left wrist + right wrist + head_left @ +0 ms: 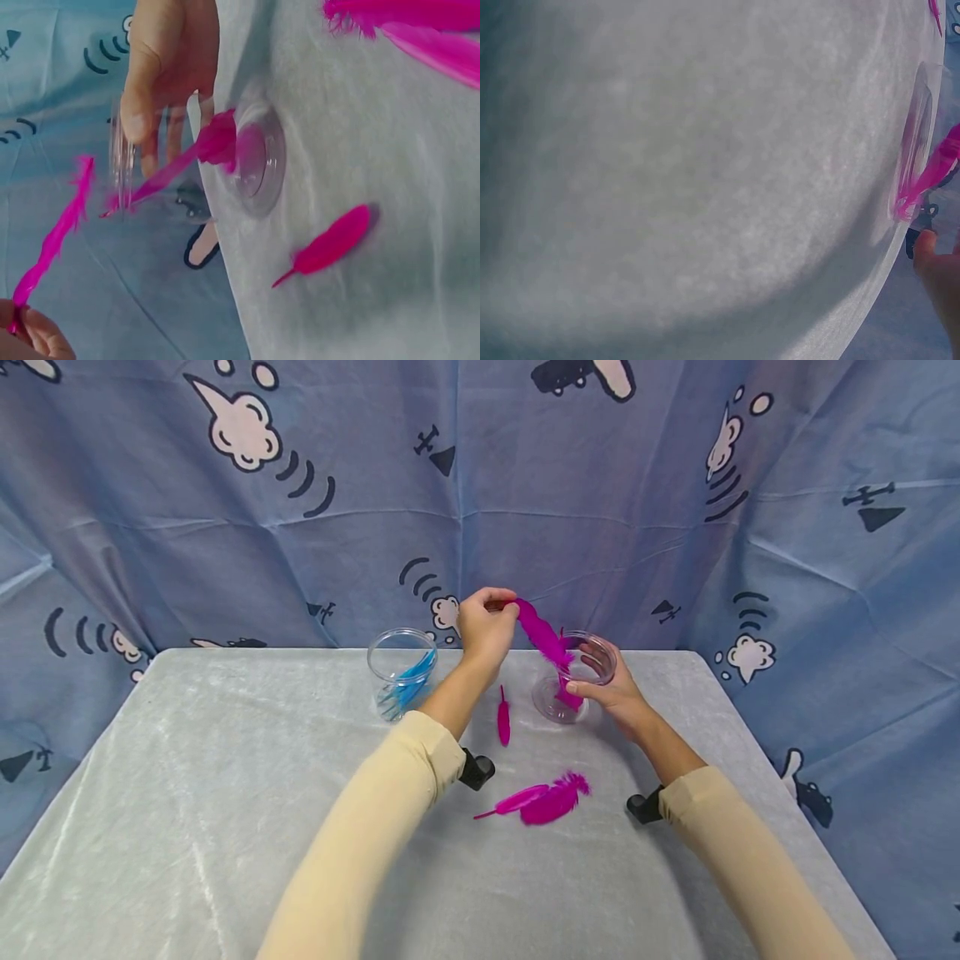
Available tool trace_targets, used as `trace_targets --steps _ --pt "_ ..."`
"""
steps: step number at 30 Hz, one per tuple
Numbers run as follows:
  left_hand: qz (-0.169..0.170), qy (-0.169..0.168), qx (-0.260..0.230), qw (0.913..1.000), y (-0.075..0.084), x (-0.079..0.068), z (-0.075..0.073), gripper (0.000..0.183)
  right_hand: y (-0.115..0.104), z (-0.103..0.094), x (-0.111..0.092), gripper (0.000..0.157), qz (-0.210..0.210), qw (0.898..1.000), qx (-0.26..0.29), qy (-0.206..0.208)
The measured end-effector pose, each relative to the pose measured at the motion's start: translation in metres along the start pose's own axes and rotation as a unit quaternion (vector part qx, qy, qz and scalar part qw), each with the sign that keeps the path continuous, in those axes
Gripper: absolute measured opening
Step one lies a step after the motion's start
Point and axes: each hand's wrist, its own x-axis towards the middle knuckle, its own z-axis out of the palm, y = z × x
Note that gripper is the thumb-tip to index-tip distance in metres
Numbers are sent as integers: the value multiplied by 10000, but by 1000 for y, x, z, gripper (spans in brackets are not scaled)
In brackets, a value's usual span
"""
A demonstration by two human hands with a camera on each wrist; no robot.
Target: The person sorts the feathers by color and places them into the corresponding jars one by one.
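My left hand (487, 628) pinches a magenta feather (540, 635) by its quill end, with the fluffy end slanting down toward a clear plastic jar (546, 713). The right hand (613, 689) grips that jar near its rim, thumb on the near side and fingers behind. Another magenta feather (217, 139) stands inside the jar, its quill rising to the rim. The jar tilts slightly over the table. In the right wrist view only the thumb (928, 247), part of the jar and a feather show at the edge.
A second clear jar (372, 681) holding blue feathers (408, 687) stands at the back left. One magenta feather (503, 720) lies between the jars. Two more magenta feathers (551, 802) lie nearer the front on the pale tablecloth (247, 793). A patterned blue curtain (360, 560) hangs behind.
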Motion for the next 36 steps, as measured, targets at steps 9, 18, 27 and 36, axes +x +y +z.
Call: trace_targets --steps 9,18,27,36 --pt "76 146 -57 9998 -3 -4 14 8 -4 1 -1 85 152 9999 -65 41" --pt "169 116 64 9998 -13 -13 25 6 0 1 1 84 -3 9999 -85 82" --pt "362 -207 335 9986 -20 -20 32 6 1 2 1 83 -75 9999 32 81" --pt "351 -928 744 9923 -28 -24 31 7 0 1 0 85 36 9999 -65 83"
